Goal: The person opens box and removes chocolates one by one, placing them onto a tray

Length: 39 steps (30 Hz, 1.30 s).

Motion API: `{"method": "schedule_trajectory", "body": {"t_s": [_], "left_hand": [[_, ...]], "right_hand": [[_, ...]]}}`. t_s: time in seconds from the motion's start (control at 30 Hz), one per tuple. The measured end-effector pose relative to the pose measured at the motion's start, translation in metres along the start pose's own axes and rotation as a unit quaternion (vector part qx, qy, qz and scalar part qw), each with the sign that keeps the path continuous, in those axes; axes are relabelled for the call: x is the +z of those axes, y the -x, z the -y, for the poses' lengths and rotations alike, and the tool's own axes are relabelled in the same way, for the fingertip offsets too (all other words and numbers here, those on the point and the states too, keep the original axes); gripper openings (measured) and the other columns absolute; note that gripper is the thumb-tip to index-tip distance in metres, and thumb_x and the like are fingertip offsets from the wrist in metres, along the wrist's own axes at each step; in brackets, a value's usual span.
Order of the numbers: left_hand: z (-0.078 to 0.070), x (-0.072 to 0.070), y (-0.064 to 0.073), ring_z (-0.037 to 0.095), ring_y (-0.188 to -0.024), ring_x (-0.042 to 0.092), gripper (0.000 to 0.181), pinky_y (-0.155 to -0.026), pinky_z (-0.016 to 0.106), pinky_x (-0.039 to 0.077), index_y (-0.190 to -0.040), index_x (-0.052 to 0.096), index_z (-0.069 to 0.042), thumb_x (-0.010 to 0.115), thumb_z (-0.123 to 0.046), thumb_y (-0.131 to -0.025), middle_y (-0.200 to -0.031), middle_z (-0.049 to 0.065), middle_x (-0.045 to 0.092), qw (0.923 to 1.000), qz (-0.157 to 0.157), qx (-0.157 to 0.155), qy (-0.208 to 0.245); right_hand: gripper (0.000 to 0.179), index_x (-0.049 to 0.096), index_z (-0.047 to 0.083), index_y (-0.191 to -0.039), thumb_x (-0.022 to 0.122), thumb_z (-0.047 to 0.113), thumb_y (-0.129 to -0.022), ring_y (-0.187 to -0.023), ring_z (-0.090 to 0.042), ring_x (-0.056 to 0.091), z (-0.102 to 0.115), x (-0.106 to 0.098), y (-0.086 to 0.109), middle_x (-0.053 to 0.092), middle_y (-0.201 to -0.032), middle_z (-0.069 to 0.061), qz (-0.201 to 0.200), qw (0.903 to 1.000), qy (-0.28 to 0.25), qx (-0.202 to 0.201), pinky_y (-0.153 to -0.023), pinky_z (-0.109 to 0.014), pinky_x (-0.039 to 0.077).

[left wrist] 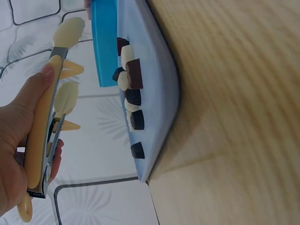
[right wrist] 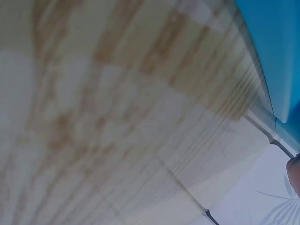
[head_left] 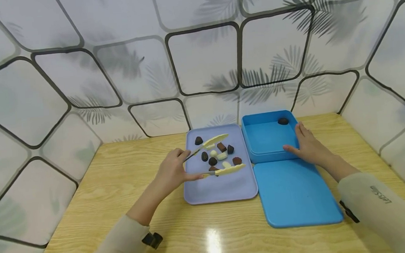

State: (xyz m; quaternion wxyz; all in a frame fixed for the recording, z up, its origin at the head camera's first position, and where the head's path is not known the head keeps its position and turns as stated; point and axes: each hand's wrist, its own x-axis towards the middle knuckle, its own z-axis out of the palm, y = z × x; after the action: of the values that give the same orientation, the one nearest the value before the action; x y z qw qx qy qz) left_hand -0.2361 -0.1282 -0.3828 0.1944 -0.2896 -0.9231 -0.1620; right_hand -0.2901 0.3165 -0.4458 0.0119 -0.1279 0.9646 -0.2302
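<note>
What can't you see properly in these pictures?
- Right wrist view: the right hand is cut off by the edge; only a sliver shows, and the blue box is mostly out of frame.
- Left wrist view: the tongs handle is partly hidden by the left hand.
- Head view: the small pieces on the lilac tray are too small to identify, as is the dark piece in the box.

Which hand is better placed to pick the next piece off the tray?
Left. The left hand holds the tongs open over the pieces on the tray. The right hand rests on the blue box, holding no tool.
</note>
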Motion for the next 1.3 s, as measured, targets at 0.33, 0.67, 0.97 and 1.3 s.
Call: {"method": "schedule_trajectory", "body": {"t_s": [0.33,0.67,0.97,1.3], "left_hand": [[-0.015,0.013,-0.044,0.026,-0.078,0.056,0.077,-0.065,0.036,0.051,-0.115,0.062,0.006,0.086,-0.043,-0.061,-0.097,0.015,0.058,0.9997,0.010,0.002,0.023],[-0.033,0.035,-0.085,0.026,-0.082,0.063,0.073,-0.069,0.036,0.055,-0.119,0.059,0.006,0.073,-0.052,-0.076,-0.105,0.018,0.059,0.9969,0.078,-0.004,-0.010],[-0.052,0.047,-0.117,0.026,-0.085,0.062,0.075,-0.072,0.035,0.055,-0.118,0.059,0.004,0.059,-0.062,-0.083,-0.106,0.017,0.058,0.9850,0.165,-0.031,-0.038],[-0.067,0.061,-0.140,0.018,-0.075,0.055,0.066,-0.066,0.028,0.051,-0.103,0.064,0.000,0.061,-0.062,-0.082,-0.097,0.012,0.058,0.9802,0.185,-0.015,-0.069]], "right_hand": [[0.100,-0.007,-0.013,-0.144,0.050,0.052,-0.093,-0.134,-0.059,0.000,0.001,0.000,0.002,-0.009,-0.150,-0.035,-0.010,0.9999,0.001,-0.005,-0.106,-0.067,0.010],[0.100,-0.008,-0.013,-0.144,0.049,0.052,-0.094,-0.135,-0.058,-0.002,0.002,0.001,0.004,-0.011,-0.151,-0.034,-0.006,1.0000,-0.003,0.000,-0.107,-0.066,0.008],[0.101,-0.008,-0.012,-0.144,0.051,0.052,-0.093,-0.134,-0.058,-0.001,0.002,0.002,0.005,-0.009,-0.151,-0.035,-0.015,0.9999,-0.006,-0.004,-0.107,-0.067,0.010],[0.101,-0.007,-0.014,-0.144,0.051,0.052,-0.093,-0.134,-0.059,0.000,0.005,0.001,0.006,-0.008,-0.150,-0.035,-0.014,0.9999,-0.002,-0.004,-0.106,-0.067,0.011]]}}
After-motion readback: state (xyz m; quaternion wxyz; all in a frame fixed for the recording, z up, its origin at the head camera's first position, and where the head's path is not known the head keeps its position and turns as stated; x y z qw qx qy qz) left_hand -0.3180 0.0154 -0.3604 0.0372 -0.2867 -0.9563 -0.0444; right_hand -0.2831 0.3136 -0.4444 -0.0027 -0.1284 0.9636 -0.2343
